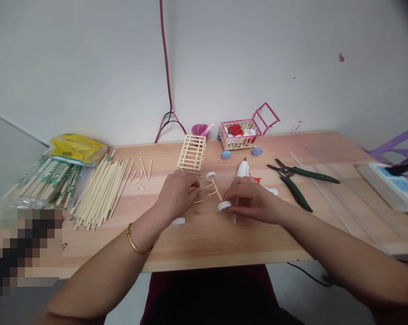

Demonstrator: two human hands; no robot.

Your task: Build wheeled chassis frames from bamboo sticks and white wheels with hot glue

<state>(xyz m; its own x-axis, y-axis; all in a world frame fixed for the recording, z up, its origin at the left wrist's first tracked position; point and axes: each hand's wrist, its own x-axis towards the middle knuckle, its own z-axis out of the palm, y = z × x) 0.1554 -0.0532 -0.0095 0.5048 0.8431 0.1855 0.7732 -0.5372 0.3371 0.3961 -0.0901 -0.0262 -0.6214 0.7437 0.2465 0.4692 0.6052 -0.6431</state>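
Item: axle (216, 190), a thin stick with 2 white caps, 1 cap (224, 206) at the near end, 1 at the far end.

Location: on the table (204, 243), between the hands.

Right hand (249, 198): fingers pinched on the near cap.

Left hand (178, 194): curled, fingertips down beside the stick; whether it grips anything, cannot tell.

Handling, judged: very light, stiff, brittle; joints likely weak. Best held by the caps, not mid-stick.

Surroundings: frame (192, 152) just beyond the left hand; glue gun (243, 169) just beyond the right; pliers (294, 180) to its right; sticks (100, 192) well left. Open room toward the near edge.
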